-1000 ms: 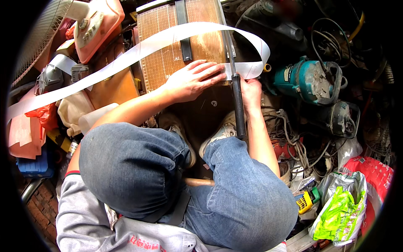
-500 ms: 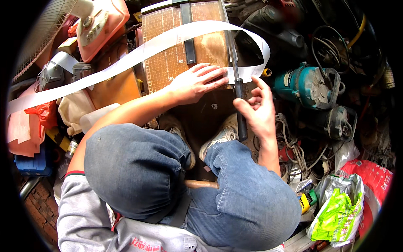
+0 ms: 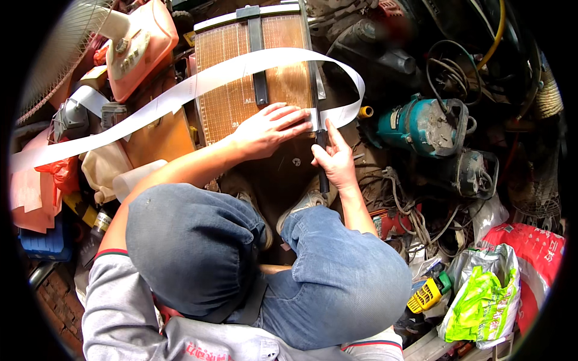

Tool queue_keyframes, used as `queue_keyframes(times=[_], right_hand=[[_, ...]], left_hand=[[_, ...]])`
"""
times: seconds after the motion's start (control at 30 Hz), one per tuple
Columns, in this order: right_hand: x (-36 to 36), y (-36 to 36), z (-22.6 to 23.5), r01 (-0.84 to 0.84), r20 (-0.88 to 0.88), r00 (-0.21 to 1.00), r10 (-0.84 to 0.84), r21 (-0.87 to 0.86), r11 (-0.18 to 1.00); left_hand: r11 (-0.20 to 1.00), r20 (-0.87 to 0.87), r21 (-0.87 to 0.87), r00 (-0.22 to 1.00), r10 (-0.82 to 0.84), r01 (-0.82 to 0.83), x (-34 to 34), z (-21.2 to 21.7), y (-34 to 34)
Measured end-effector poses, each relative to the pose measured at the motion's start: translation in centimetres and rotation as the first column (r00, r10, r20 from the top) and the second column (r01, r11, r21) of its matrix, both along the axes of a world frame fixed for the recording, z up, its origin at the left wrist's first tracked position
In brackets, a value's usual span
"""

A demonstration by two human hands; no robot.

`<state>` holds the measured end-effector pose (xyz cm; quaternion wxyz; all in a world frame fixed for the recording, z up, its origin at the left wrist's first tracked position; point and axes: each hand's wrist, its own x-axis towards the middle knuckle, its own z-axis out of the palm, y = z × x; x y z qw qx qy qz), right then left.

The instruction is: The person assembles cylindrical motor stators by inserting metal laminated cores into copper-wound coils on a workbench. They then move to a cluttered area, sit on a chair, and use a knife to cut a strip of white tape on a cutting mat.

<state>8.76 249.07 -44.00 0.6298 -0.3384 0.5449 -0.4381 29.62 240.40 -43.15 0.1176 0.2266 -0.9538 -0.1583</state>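
A wooden guillotine paper cutter (image 3: 223,96) with a printed grid stands before my feet. Across it runs a long white paper strip (image 3: 241,65), which loops round at the right and comes back under the blade arm. My left hand (image 3: 271,129) lies flat, fingers outstretched, on the near right corner of the board, holding the strip's end down beside the blade. On the cutter's black handle (image 3: 324,180) is my right hand (image 3: 337,161), thumb over it and index finger pointing forward; the other fingers are partly hidden. The blade arm lies close along the board's right edge.
A teal power tool (image 3: 415,127) and tangled cords (image 3: 400,192) crowd the right side. A pink-based fan (image 3: 141,54), a red plastic bag (image 3: 63,174) and a blue case (image 3: 45,240) are at left. A green-and-silver bag (image 3: 481,301) sits at the lower right.
My right hand has moved left onto the handle, its thumb now across it. The blade arm is closer to the board's edge. The view has shifted slightly; my left hand stays on the strip.
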Motion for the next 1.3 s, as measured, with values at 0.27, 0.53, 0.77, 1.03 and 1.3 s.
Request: queue_keyframes(times=[0.27, 0.53, 0.77, 1.03, 1.3], right_hand=[[-0.6, -0.6, 2.5, -0.065, -0.159, 0.985, 0.063, -0.007, 0.998], [-4.2, -5.2, 5.7, -0.351, -0.538, 0.802, 0.260, -0.071, 0.934], [-4.9, -6.6, 16.8, -0.435, -0.540, 0.748, 0.386, 0.041, 0.900], [-11.1, 3.6, 37.7, -0.047, -0.263, 0.958, 0.111, 0.240, 0.970], [-16.8, 10.4, 48.8, 0.069, -0.526, 0.844, 0.106, 0.302, 0.951]], left_hand=[[0.996, -0.075, -0.065, 0.996, 0.052, -0.057, -1.3, 0.6, -0.2], [0.939, -0.149, 0.304, 0.981, -0.121, 0.162, -1.7, 2.7, -2.6], [0.435, 0.037, 0.831, 0.815, 0.578, -0.347, -2.6, 16.8, -5.9], [0.246, 0.066, 0.907, 0.693, 0.718, -0.341, -7.0, 48.7, -1.3], [0.448, -0.064, 0.826, 0.732, 0.678, -0.342, -6.6, 68.6, 2.5]])
